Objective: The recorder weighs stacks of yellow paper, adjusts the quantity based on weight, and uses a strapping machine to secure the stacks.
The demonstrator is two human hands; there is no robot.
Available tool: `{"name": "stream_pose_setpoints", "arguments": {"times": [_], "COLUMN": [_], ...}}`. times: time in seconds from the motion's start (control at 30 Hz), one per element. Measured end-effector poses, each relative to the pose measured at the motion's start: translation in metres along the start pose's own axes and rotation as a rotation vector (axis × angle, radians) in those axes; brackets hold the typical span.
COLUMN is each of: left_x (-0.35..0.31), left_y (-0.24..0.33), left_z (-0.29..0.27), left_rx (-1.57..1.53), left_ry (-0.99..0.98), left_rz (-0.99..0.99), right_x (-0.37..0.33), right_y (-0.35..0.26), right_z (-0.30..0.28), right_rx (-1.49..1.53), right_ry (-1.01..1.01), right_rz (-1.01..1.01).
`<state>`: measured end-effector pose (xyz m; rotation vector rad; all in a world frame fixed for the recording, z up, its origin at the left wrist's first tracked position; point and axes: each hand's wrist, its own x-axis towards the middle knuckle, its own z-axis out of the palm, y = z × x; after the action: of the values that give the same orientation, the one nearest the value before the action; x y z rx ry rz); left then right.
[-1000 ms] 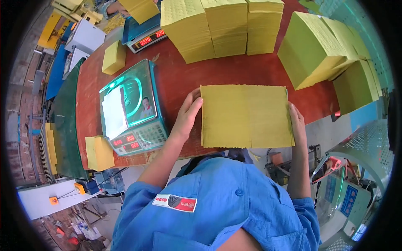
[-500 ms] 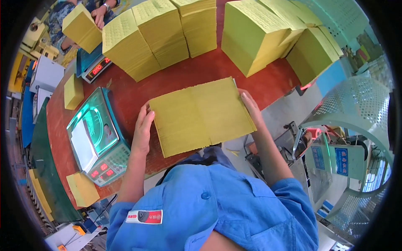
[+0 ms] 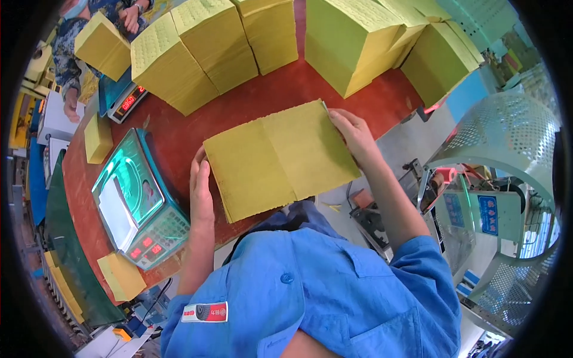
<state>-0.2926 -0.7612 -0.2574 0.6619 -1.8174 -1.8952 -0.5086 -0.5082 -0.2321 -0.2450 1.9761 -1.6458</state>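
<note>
A stack of coarse yellow paper (image 3: 280, 161) with ragged edges and a crease across its middle is between my two hands, over the near edge of the red table (image 3: 206, 126). My left hand (image 3: 202, 188) presses along the stack's left side, thumb up at the edge and the other fingers partly hidden behind it. At the far right corner, my right hand (image 3: 353, 136) grips the side with its fingers curled on the edge. Just left of my left hand stands a digital scale (image 3: 146, 197) with a white card (image 3: 117, 209) on its shiny pan.
Tall yellow paper stacks (image 3: 224, 51) line the table's far side, with more stacks (image 3: 352, 45) at the right. A second scale (image 3: 122, 98) bears a yellow block (image 3: 102, 45) near a co-worker's hand (image 3: 130, 19). Perforated metal guards (image 3: 504, 134) stand at the right.
My right hand has moved up the stack's right side to its far corner. The stack sits slightly further left in view. The co-worker's other hand has come into sight.
</note>
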Motion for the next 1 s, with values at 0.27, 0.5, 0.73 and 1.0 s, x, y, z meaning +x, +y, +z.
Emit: {"name": "stream_pose_setpoints", "arguments": {"times": [0.27, 0.5, 0.73, 1.0], "left_x": [-0.015, -0.021, -0.025, -0.027], "left_y": [0.001, -0.012, -0.014, -0.007], "left_z": [-0.003, -0.005, -0.006, 0.002], "left_rx": [-0.05, -0.211, -0.225, -0.271], "left_ry": [0.043, 0.081, 0.077, 0.108], "left_rz": [-0.029, -0.093, -0.147, -0.174], "right_x": [0.01, 0.018, 0.019, 0.012], "right_y": [-0.003, -0.012, -0.012, -0.01], "right_z": [-0.002, -0.005, -0.008, -0.013], "right_rx": [-0.294, -0.369, -0.21, -0.242], "right_ry": [0.079, 0.056, -0.013, -0.049], "right_rz": [-0.21, -0.177, -0.041, -0.131]}}
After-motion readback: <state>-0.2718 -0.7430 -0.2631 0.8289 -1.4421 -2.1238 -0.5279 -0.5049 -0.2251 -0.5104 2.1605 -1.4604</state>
